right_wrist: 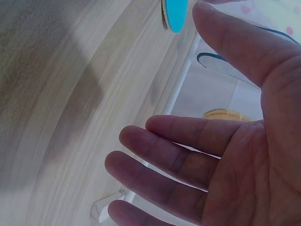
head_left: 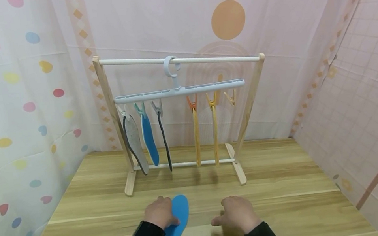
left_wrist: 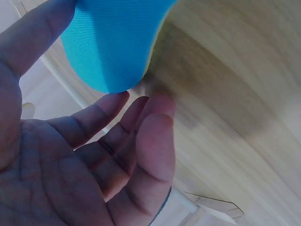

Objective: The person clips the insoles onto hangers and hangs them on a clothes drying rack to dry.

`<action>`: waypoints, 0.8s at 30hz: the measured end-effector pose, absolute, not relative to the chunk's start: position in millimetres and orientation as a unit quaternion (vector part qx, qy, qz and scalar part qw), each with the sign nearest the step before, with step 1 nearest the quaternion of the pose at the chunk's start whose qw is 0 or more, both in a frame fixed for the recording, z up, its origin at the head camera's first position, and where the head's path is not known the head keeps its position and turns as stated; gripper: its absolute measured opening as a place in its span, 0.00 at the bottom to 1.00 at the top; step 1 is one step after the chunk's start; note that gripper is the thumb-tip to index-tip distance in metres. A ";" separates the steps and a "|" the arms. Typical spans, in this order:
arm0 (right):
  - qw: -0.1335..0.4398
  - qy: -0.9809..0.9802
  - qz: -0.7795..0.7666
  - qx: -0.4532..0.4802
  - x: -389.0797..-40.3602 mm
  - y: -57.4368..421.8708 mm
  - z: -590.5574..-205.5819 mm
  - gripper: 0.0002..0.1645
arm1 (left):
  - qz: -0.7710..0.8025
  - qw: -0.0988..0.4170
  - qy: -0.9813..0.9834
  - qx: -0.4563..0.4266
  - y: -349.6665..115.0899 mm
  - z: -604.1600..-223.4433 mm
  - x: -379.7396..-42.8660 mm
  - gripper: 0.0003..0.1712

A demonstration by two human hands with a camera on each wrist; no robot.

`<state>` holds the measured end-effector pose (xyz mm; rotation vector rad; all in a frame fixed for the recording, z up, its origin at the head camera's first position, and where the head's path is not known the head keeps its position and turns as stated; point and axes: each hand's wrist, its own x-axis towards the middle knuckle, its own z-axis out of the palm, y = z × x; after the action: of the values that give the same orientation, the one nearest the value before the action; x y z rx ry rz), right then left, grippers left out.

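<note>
A blue insole (head_left: 183, 206) lies lengthwise on the wooden table, its far end rounded. Over its left side is my left hand (head_left: 159, 212), which hides part of it; in the left wrist view the thumb is by one edge and the loosely bent fingers (left_wrist: 157, 146) are at the rounded end, with a wide gap between thumb and fingers. My right hand (head_left: 239, 212) hovers to the right, apart from the insole, its fingers (right_wrist: 164, 179) spread and holding nothing. The tip of a blue insole (right_wrist: 176, 16) shows at the top of the right wrist view.
Behind the hands stands a wooden rack (head_left: 251, 101) with a white top bar (head_left: 217, 59). From it hangs a pale blue clip hanger (head_left: 178, 91). Its clips hold a grey insole (head_left: 134, 141), a blue insole (head_left: 149, 139), a dark thin one (head_left: 164, 141) and two tan ones (head_left: 196, 137). Patterned curtains surround the table.
</note>
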<state>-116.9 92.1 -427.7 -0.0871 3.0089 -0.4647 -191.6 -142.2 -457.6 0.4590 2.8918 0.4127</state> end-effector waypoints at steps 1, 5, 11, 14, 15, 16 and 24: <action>0.049 0.987 -0.153 -0.028 -116.8 91.9 -427.9 0.34 | 0.140 0.091 0.974 0.154 -141.7 -458.0 -191.7 0.35; 0.049 0.987 -0.152 -0.028 -116.8 91.9 -428.8 0.35 | 0.149 0.079 0.974 0.152 -140.1 -458.8 -191.8 0.40; 0.046 0.988 -0.148 -0.027 -117.2 92.4 -428.8 0.38 | 0.159 0.079 0.973 0.147 -138.7 -459.5 -192.5 0.48; 0.047 0.988 -0.147 -0.025 -117.4 92.3 -428.2 0.39 | 0.167 0.082 0.972 0.145 -138.4 -460.7 -193.0 0.48; 0.047 0.988 -0.147 -0.025 -117.4 92.3 -427.9 0.39 | 0.170 0.081 0.971 0.145 -138.5 -461.2 -193.1 0.48; 0.047 0.988 -0.147 -0.024 -117.4 92.2 -427.7 0.39 | 0.172 0.079 0.971 0.146 -138.5 -460.8 -192.5 0.47; 0.039 0.988 -0.147 -0.026 -115.8 92.2 -427.2 0.38 | 0.159 0.078 0.969 0.173 -139.0 -453.2 -189.1 0.38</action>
<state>-115.8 92.2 -427.2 -0.0785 3.0295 -0.4502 -189.1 -139.0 -453.2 0.5180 2.9013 0.4758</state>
